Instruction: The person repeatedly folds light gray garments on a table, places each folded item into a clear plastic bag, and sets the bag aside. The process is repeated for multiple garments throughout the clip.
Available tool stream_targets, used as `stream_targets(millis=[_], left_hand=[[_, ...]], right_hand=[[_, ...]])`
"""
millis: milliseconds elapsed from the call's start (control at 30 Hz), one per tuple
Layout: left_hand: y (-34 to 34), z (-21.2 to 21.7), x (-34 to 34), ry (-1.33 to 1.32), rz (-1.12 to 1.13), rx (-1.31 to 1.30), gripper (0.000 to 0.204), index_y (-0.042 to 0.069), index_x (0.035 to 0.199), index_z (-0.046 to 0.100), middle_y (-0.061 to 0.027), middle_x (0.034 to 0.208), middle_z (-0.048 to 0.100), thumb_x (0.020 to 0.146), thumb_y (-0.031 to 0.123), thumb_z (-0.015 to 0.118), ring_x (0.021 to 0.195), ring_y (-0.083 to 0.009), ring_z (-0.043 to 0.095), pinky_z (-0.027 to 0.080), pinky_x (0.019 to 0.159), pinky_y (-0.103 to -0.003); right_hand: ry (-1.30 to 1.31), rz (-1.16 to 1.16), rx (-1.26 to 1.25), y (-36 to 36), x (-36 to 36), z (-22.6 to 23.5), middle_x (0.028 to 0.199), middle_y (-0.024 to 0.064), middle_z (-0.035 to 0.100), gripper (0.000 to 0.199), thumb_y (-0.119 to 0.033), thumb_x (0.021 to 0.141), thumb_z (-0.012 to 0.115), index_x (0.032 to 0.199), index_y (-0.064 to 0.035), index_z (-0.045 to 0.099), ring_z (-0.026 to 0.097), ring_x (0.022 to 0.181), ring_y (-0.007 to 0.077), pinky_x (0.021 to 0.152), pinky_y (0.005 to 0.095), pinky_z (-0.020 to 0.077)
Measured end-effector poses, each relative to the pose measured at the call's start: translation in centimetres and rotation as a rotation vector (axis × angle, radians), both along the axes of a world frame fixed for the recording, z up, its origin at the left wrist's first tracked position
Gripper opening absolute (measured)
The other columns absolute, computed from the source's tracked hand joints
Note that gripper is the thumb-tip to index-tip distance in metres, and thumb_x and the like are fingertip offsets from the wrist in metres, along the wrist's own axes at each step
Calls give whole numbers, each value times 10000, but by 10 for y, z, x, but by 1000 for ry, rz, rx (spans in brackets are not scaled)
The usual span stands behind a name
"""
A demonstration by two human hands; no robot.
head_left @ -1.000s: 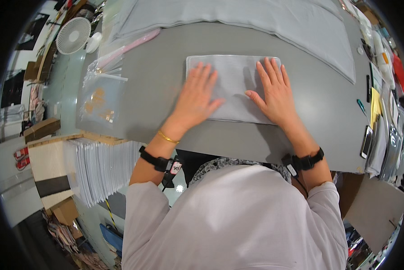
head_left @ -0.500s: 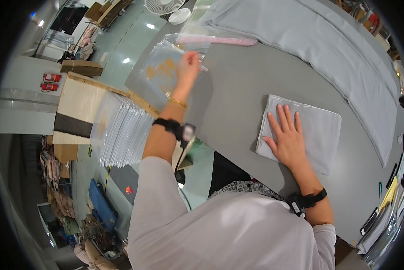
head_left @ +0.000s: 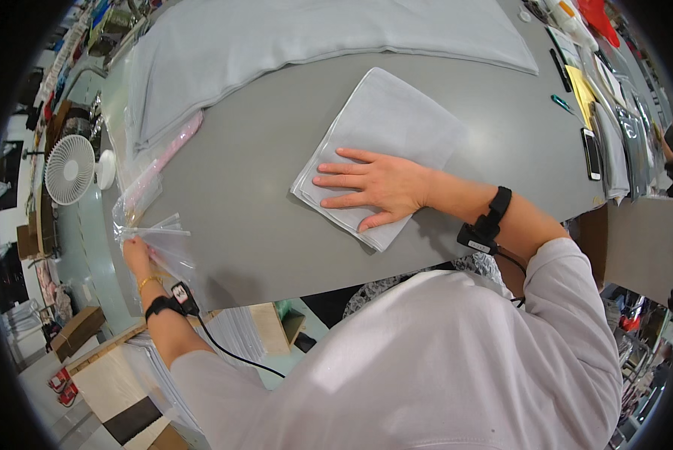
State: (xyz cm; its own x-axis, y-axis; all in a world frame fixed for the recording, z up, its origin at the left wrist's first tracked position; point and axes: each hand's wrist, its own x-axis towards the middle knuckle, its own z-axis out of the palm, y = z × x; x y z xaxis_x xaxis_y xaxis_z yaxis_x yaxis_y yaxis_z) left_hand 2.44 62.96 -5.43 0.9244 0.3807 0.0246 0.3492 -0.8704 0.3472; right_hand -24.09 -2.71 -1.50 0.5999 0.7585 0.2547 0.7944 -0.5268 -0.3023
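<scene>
My right hand (head_left: 385,184) lies flat on a folded light-grey cloth (head_left: 402,111), its fingers spread toward the left. The cloth is in a neat packet with several layers showing along its lower left edge. At the table's left edge, my left hand (head_left: 135,255) pinches a clear plastic bag (head_left: 173,246) near its end. The bag fans out to the right of the fingers, and its see-through folds make its outline hard to follow. Other clear plastic and a pink rolled strip (head_left: 173,145) lie just beyond this hand.
A large grey cloth (head_left: 314,30) spreads along the table's far side. On the right are a phone (head_left: 591,154), a green-handled small tool (head_left: 561,102), yellow paper and plastic-wrapped items. A white fan (head_left: 70,169) stands beyond the left edge. Stacked clear-wrapped sheets (head_left: 235,334) sit below the table.
The view has turned, so the table's contents appear rotated. My left hand has closed on a plastic bag and pulled its end up. My right hand still rests on the folded cloth.
</scene>
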Motion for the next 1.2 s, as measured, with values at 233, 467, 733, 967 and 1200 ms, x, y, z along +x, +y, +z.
stream_targets(millis=[233, 467, 733, 967, 1200], left_hand=[[-132, 137, -111, -341, -463, -157, 205, 2, 1116, 705, -55, 844, 629, 958, 94, 613, 708, -169, 564, 476, 682, -269], [-317, 191, -278, 86, -1079, -536, 138, -20, 1005, 711, -60, 897, 642, 894, -48, 633, 794, -162, 584, 443, 690, -263], [-365, 200, -322, 196, -1060, -507, 120, -26, 1002, 731, -77, 873, 668, 888, -49, 700, 731, -155, 598, 461, 643, -264], [-341, 207, -313, 55, -1031, -221, 154, -17, 1045, 733, -106, 962, 725, 891, -4, 721, 770, -210, 663, 525, 704, -299], [-351, 207, -324, 43, -1225, 41, 290, 44, 1120, 715, -132, 1159, 709, 840, -27, 704, 909, -291, 679, 561, 795, -358]], right_hand=[[-418, -22, 247, 60, -3, 65, 1251, 138, 671, 278, -247, 870, 688, 1072, -58, 658, 555, 1308, 296, 1232, 511, 329], [-147, -46, 220, 114, -37, 116, 930, 70, 702, 213, -126, 793, 693, 980, -61, 615, 703, 927, 220, 830, 404, 585], [102, 28, 415, 52, -77, 107, 732, 73, 618, 201, -128, 858, 690, 1002, -33, 586, 640, 669, 272, 538, 393, 515], [58, -101, 325, -32, -99, 108, 704, 71, 555, 355, -320, 918, 721, 772, -62, 525, 596, 644, 289, 527, 401, 472], [-62, 65, 301, -46, -104, 111, 736, 4, 567, 309, -302, 863, 750, 753, -92, 553, 643, 785, 216, 559, 396, 497]])
